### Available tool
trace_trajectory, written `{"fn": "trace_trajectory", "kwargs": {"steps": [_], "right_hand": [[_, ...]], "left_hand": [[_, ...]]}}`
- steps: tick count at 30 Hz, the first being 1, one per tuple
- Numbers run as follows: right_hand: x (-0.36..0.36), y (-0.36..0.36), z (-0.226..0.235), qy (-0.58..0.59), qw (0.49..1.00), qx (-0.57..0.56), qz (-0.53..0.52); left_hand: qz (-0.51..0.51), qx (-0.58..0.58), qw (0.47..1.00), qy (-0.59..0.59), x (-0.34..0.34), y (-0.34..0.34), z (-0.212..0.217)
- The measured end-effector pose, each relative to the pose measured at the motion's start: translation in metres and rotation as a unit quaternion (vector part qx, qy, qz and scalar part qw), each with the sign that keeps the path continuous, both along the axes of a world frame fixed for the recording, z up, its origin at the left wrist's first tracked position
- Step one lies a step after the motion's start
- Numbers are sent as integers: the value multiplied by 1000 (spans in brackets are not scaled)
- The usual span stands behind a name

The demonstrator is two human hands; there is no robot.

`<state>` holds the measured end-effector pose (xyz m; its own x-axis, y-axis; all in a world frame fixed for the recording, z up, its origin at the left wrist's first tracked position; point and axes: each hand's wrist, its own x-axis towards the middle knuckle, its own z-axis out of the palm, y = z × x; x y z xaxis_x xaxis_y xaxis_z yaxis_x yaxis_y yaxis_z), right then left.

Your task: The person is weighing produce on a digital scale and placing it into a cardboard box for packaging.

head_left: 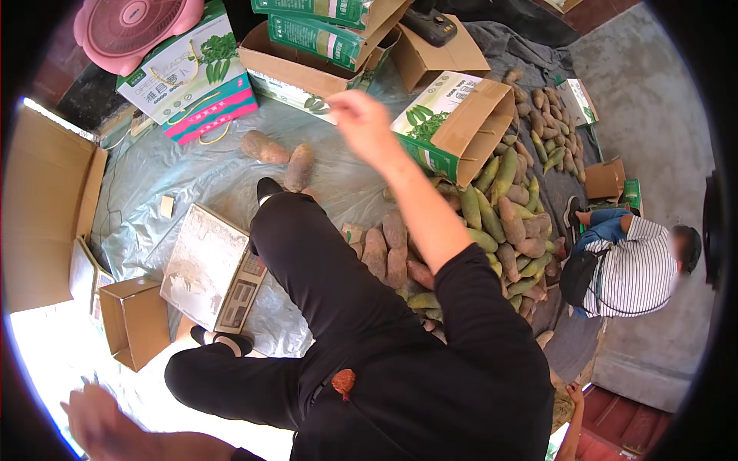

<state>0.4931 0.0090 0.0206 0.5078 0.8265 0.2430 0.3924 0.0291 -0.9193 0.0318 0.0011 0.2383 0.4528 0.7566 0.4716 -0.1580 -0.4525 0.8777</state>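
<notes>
My right arm reaches forward, and my right hand [363, 127] hangs in the air with its fingers loosely bent and apart, nothing visible in them. Just right of it lies an open green and white carton [438, 123], its brown flaps facing right. Beyond it stands a longer carton [300, 61] with more green boxes stacked on top. Down at the lower left, my left hand [100, 422] is raised, blurred against bright light; its fingers are smeared. A dusty platform scale [204, 269] stands beside my leg. Two large radishes [300, 167] lie on the plastic sheet near my foot.
A big heap of green and reddish radishes [503, 219] spreads to my right. Left are a small brown box [134, 323] and a tall cardboard sheet [50, 207]. A pink fan [137, 31] and printed gift bags [188, 84] stand far left. Another person [630, 265] sits at right.
</notes>
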Motion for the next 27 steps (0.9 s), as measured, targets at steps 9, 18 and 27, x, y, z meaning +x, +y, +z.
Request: {"fn": "trace_trajectory", "kwargs": {"steps": [9,18,27], "right_hand": [[201,-135,-97,-18,859,-19,-511],[202,-159,-175,235,900,-137,-341],[149,-130,-127,344,874,-8,-342]], "left_hand": [[224,-147,918,294,-5,7,-143],[188,-173,879,402,-20,1,-175],[152,-193,875,417,-35,-7,-176]]}}
